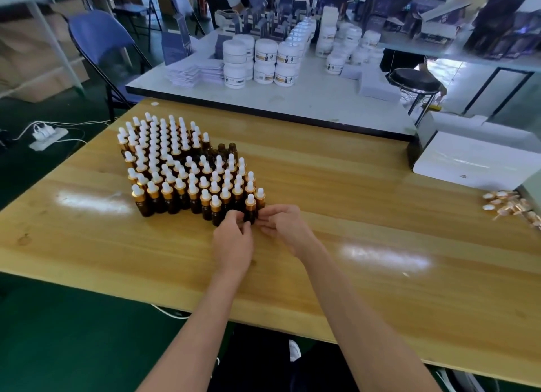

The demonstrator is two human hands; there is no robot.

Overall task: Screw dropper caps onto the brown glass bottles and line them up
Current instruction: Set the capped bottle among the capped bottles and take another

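Note:
Several brown glass bottles with gold collars and white dropper bulbs (175,163) stand in tight rows on the wooden table (351,204). A few uncapped brown bottles (227,148) stand at the far right of the group. At the group's near right corner stands one capped bottle (250,208). My left hand (232,239) and my right hand (285,226) meet at its base, with the fingertips of both pinching it from either side. Loose gold-and-white dropper caps (510,206) lie in a heap at the table's right edge.
A white box (474,163) sits at the table's far right. Behind is a white table (307,99) with stacked white jars (263,62) and dark cartons. A blue folding chair (99,43) stands back left, a black stool (415,81) back right. A power strip (48,135) lies on the floor.

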